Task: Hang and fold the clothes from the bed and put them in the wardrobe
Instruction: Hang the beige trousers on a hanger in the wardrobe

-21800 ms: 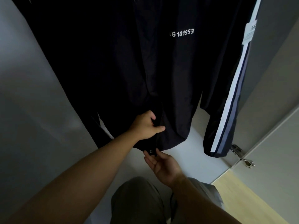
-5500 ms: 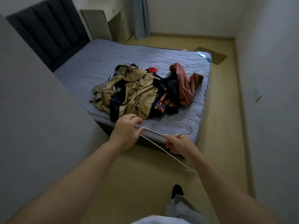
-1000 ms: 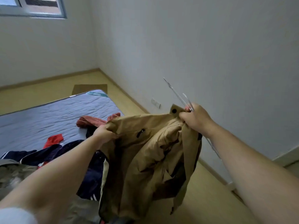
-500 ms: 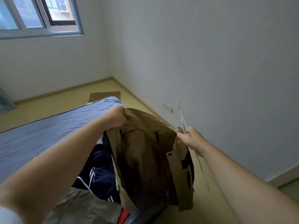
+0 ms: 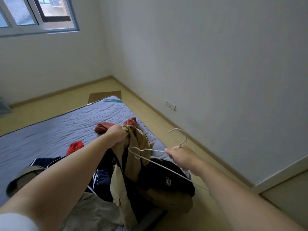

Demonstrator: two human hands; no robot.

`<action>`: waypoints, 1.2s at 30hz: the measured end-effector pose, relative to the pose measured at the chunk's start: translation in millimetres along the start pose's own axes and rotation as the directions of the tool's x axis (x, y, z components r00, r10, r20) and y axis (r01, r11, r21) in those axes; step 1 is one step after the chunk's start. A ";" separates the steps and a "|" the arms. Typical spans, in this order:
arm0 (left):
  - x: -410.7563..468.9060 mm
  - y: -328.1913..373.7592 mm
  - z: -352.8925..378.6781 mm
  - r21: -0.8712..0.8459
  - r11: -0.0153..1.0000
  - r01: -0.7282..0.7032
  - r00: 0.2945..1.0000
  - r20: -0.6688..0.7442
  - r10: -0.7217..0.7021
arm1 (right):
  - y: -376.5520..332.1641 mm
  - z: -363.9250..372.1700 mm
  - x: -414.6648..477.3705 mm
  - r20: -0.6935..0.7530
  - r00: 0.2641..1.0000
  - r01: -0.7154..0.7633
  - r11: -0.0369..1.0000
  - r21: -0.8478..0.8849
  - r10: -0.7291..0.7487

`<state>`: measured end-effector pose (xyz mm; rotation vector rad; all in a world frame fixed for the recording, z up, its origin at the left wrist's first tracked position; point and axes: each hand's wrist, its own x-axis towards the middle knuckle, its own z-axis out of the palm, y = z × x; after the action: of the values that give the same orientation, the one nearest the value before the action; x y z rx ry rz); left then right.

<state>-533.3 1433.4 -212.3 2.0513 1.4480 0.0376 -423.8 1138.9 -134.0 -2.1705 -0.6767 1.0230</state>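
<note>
My left hand [image 5: 117, 134] grips the bunched top of a tan jacket [image 5: 131, 165] and holds it up above the bed; the jacket hangs down with a dark lining showing. My right hand [image 5: 180, 155] grips a thin white wire hanger [image 5: 150, 151] just below its hook, and the hanger's left end lies against the jacket's upper part. Under the jacket on the bed lie a navy garment with white stripes [image 5: 101, 179], an olive garment [image 5: 28, 175], a red piece [image 5: 75, 145] and a rust-coloured garment [image 5: 103, 128].
The bed has a grey quilted mattress [image 5: 58, 129] with wooden floor [image 5: 175, 130] around it. A white wall with a socket [image 5: 170, 105] stands to the right. A window [image 5: 38, 14] sits at the upper left. A flat cardboard piece [image 5: 105, 95] lies beyond the mattress.
My right hand has let go of the jacket and now holds only the hanger, turned flatter toward the jacket. The jacket hangs from my left hand alone, lower over the bed.
</note>
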 end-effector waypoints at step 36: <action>-272.2 339.0 125.3 -0.351 0.005 -0.936 -0.037 0.115 0.993 | 109.2 -188.6 -135.5 -0.596 0.717 0.540 0.253 0.803 0.362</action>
<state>-310.8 1070.8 -58.4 2.3073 -0.5660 0.3661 -329.2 913.8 -55.3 -1.0790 0.2584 0.2152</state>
